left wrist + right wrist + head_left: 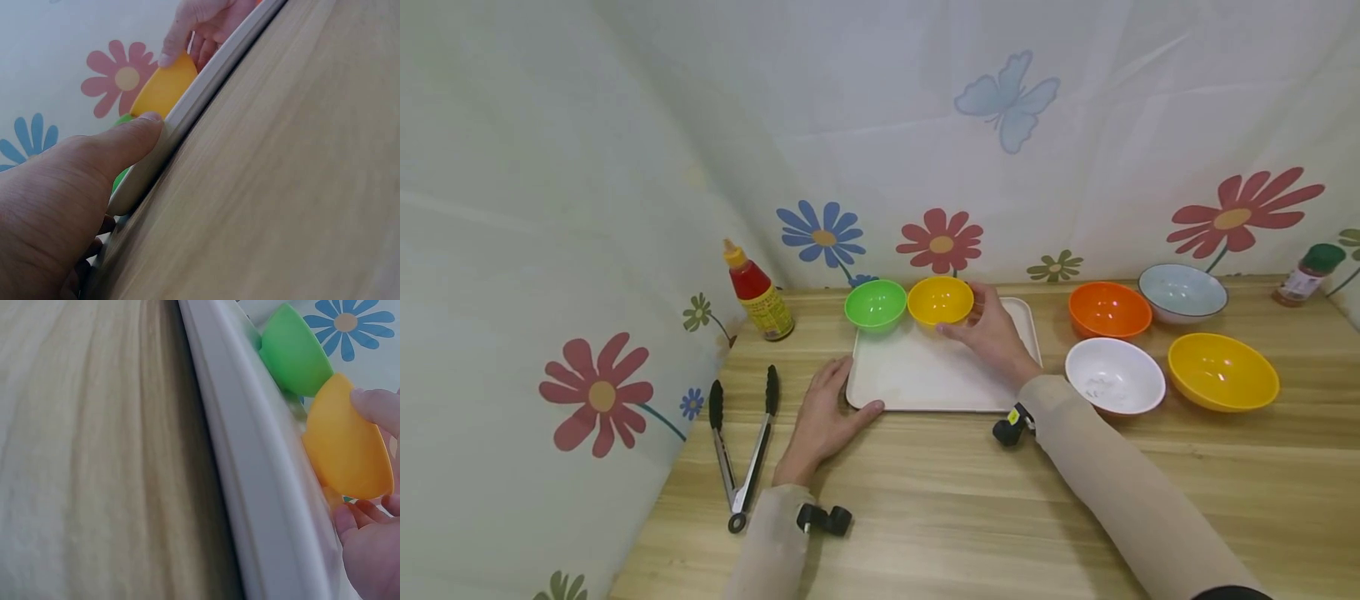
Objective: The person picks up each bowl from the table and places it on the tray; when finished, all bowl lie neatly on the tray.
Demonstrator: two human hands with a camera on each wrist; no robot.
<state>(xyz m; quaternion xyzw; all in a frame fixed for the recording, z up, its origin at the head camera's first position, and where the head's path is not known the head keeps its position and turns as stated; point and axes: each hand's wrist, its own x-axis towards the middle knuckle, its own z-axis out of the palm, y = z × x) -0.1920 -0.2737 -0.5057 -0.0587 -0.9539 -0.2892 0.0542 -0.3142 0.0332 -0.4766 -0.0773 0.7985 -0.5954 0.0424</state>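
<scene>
On the left of the desk I see the tongs with their two arms apart, and behind them a red sauce bottle, whose label is too small for me to read. My left hand is at the front left corner of the tray: the thumb, spread from the fingers, rests at the front rim, while the fingers lie along the left side, their tips partly hidden. In front of this rim the desk gives wide room for moving. The green bowl is at the back left corner and covers some of the back edge. Just beside it is the small yellow bowl, which my right hand pinches, thumb in front and fingers at its right side, half hidden. I cannot tell if its base touches the tray. My wrist covers part of the tray's right area, and my right sleeve is cut off below. Farther right come the orange bowl, the white bowl with unclear marks inside, the pale blue bowl, the large yellow bowl and, near the back edge, a green-lidded jar
</scene>
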